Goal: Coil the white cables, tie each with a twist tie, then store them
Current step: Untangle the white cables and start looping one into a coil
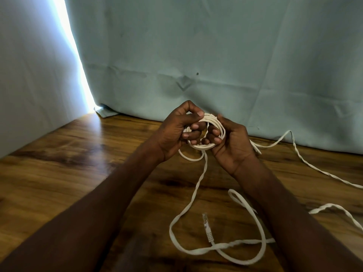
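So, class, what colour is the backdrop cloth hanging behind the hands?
Pale blue-green, plain with creases; the backdrop cloth shows in the head view, the only one.

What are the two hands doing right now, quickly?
Left hand: fingers curled round the coil of white cable, holding it.
Right hand: fingers curled round the same coil from the other side.

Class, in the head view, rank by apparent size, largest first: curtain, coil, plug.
1. curtain
2. coil, held in both hands
3. plug, on the table; nearer the camera, yet looks smaller.
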A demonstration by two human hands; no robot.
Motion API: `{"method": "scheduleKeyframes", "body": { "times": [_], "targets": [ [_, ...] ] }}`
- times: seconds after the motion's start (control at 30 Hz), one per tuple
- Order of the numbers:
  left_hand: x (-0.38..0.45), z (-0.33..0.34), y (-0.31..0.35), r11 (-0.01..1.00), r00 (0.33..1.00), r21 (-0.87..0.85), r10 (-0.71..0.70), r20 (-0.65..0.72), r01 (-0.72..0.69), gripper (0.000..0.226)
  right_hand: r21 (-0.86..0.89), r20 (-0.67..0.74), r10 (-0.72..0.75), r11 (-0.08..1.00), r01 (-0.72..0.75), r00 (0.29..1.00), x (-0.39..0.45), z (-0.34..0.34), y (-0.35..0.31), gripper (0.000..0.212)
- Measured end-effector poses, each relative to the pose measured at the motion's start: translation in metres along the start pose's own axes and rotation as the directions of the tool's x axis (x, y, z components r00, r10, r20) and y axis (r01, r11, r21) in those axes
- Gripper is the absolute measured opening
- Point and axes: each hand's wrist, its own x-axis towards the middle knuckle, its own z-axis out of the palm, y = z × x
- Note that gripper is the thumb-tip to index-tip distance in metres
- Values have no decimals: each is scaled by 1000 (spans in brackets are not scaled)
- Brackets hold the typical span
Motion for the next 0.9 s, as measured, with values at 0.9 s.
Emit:
{"method": "scheduleKeyframes", "body": {
  "times": [0.9],
  "targets": [
    [1, 11, 8, 985, 997, -164, -63, -55, 53, 14, -706, 66, -453, 608, 362, 889, -5, 7, -17, 17]
  ]
}}
